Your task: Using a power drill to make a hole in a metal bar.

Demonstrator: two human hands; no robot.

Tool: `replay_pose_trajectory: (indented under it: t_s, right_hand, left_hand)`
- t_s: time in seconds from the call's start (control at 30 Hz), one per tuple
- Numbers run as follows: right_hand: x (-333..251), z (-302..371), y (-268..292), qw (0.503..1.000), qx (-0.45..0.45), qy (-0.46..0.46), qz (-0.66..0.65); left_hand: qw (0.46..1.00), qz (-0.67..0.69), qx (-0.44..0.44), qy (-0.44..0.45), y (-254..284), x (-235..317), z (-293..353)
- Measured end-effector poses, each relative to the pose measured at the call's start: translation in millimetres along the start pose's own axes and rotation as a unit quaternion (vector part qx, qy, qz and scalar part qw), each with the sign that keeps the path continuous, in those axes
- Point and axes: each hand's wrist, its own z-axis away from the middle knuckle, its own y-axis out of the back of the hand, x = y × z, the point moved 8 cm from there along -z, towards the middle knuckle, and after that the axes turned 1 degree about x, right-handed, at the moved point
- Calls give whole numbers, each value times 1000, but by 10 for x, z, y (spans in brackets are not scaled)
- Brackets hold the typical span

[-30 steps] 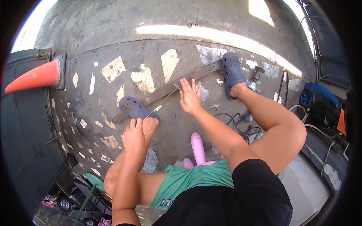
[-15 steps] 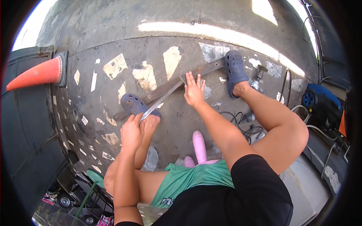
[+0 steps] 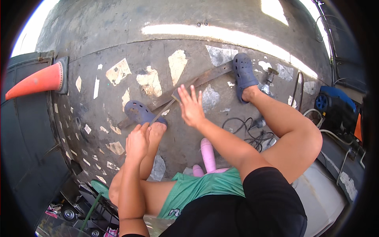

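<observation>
My left hand [image 3: 137, 140] is closed around the near end of a long, narrow metal blade [image 3: 161, 113]; its fingers hide that end. The blade slants up and right across the blue clog on my left foot, toward a rusty flat metal bar [image 3: 213, 74] on the floor. My right hand [image 3: 191, 107] is over the blade's far end, fingers stretched and somewhat spread. Against its fingertips is a small flat dark block [image 3: 176, 95], mostly covered by the hand and resting at the blade. The right thumb is hidden.
An orange traffic cone [image 3: 37, 81] lies on its side at the left. On the right are an angle grinder-like tool [image 3: 268, 81], a black cord [image 3: 252, 136] and a blue-and-black machine [image 3: 335, 102]. My blue clogs [image 3: 244, 73] flank the bar's ends.
My right hand and the small block have moved left and down along the blade, toward my left hand. The blade now looks darker and less shiny. My left hand has barely moved.
</observation>
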Motion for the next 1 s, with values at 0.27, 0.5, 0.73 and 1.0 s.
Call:
replay_pose_trajectory:
  t_s: [0.27,0.5,0.73,1.0]
  right_hand:
    - [318,-159,-58,995,90,-46,-25]
    - [460,-252,174,990,88,-109,-2]
    - [243,-86,-196,996,1,-84,-28]
    - [-210,21,184,992,45,-33,110]
  left_hand:
    - [999,19,-17,25,-44,-41,-33]
    - [999,22,-17,29,-74,-27,-25]
    - [999,28,-20,36,-102,-50,-36]
    - [999,31,-11,42,-81,-6,-10]
